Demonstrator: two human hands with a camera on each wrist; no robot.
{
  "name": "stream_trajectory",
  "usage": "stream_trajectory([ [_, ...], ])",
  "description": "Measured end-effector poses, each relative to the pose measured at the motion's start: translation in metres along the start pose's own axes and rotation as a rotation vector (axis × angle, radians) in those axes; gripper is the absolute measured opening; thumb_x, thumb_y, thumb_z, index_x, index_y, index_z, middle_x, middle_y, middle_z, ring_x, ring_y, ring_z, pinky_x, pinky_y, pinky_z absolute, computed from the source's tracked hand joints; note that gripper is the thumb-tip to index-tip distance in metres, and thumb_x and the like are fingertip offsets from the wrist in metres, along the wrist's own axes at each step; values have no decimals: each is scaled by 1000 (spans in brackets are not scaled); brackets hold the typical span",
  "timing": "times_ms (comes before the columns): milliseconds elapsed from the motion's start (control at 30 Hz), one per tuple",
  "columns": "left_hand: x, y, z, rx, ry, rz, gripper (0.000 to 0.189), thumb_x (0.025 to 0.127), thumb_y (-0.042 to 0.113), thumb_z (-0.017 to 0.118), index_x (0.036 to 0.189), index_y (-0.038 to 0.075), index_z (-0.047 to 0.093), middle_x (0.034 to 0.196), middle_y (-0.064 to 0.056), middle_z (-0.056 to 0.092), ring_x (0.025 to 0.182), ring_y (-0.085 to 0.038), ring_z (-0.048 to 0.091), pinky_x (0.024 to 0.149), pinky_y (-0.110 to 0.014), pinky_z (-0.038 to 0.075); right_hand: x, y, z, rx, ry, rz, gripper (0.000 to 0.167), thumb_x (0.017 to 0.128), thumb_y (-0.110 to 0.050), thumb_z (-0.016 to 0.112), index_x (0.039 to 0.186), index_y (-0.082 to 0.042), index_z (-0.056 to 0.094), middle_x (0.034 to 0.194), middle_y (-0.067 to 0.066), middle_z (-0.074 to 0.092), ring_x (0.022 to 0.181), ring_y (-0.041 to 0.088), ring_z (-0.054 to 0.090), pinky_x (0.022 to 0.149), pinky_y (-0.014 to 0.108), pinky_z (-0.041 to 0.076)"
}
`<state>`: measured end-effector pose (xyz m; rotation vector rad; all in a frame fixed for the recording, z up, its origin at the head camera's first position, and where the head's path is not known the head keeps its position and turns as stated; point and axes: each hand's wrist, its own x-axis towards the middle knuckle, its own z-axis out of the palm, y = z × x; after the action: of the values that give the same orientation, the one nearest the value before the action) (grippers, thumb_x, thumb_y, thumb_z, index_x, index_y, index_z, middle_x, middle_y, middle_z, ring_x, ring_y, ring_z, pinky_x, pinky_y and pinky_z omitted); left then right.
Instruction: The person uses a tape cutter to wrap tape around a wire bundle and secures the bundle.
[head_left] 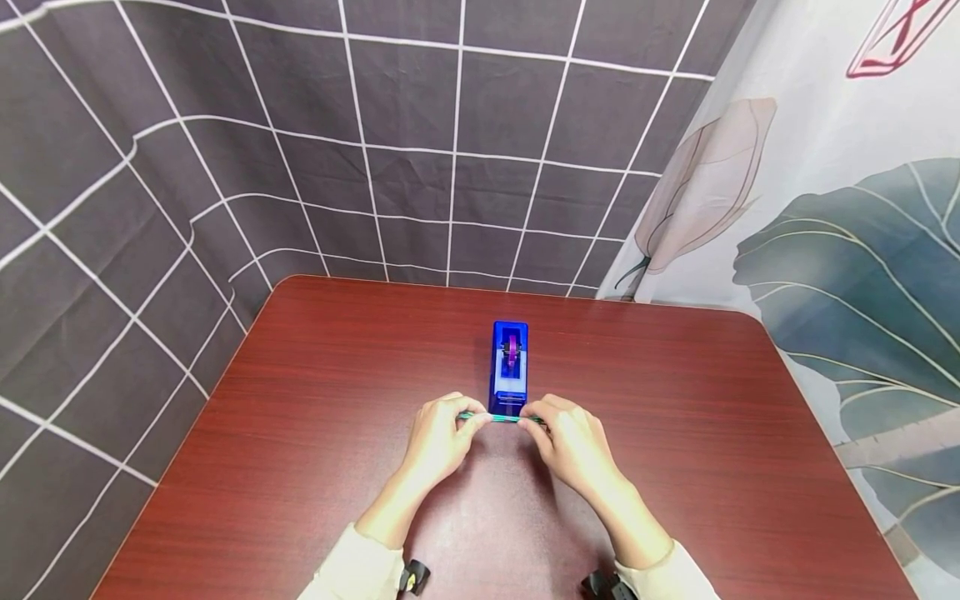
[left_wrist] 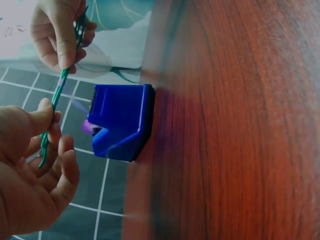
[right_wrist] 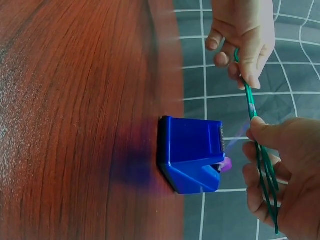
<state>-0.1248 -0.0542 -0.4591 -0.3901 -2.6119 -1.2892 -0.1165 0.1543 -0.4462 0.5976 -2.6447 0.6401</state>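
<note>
A blue tape dispenser [head_left: 509, 328] stands upright on the table, a purple tape roll [head_left: 513, 350] in its middle. Just in front of its near end, both hands stretch a bundle of thin green cords [head_left: 505, 418] crosswise. My left hand [head_left: 438, 435] pinches one end between thumb and fingers, with a looped tip sticking out below in the left wrist view. The other stretch is pinched by my right hand [head_left: 572, 442]; several loose ends [right_wrist: 270, 185] hang past its fingers. A thin, see-through purplish tape strip [right_wrist: 238, 135] runs from the dispenser's toothed edge towards the cords between both hands.
The reddish-brown wooden table [head_left: 337, 358] has rounded far corners. Behind and left of it hangs a dark grey curtain [head_left: 405, 183] with white grid lines. A white leaf-print curtain [head_left: 810, 333] hangs along the right. Black wrist devices [head_left: 414, 577] sit by the sleeves.
</note>
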Motion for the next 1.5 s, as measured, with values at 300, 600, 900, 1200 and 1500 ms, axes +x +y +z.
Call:
stream_trajectory([
  [300, 0, 0, 1, -8, 4, -15, 7, 86, 18, 80, 82, 15, 76, 67, 14, 53, 57, 0, 46, 56, -24, 38, 0, 1, 1, 13, 11, 6, 11, 83, -14, 84, 87, -17, 73, 80, -8, 64, 64, 9, 56, 55, 31, 47],
  [600, 0, -2, 2, -16, 16, -16, 7, 86, 17, 81, 82, 16, 76, 70, 13, 57, 59, 0, 48, 58, -25, 41, 0, 3, 2, 44, 20, 10, 11, 84, -14, 84, 89, -15, 74, 82, -5, 66, 64, 8, 56, 57, 31, 48],
  [900, 0, -1, 1, -18, 33, -20, 6, 85, 17, 82, 83, 16, 76, 70, 13, 56, 59, 0, 49, 58, -25, 41, 0, 1, 0, 74, -60, 54, 7, 91, -13, 76, 98, -11, 77, 90, 1, 73, 76, 17, 67, 68, 39, 54],
  [1200, 3, -2, 2, 18, -17, -40, 12, 92, 28, 75, 91, 17, 78, 73, 10, 61, 62, -4, 55, 60, -27, 45, 1, 1, 0, 1, -78, -3, 4, 91, -8, 74, 93, -11, 76, 77, -3, 65, 70, 14, 61, 63, 38, 53],
  [1500, 7, -1, 1, 49, -107, -81, 22, 98, 34, 66, 92, 18, 81, 44, 13, 54, 66, -12, 69, 67, -35, 52, 1, 2, 0, 13, -65, -4, 4, 92, -11, 74, 90, -14, 76, 71, -9, 56, 59, 6, 49, 55, 31, 46],
])
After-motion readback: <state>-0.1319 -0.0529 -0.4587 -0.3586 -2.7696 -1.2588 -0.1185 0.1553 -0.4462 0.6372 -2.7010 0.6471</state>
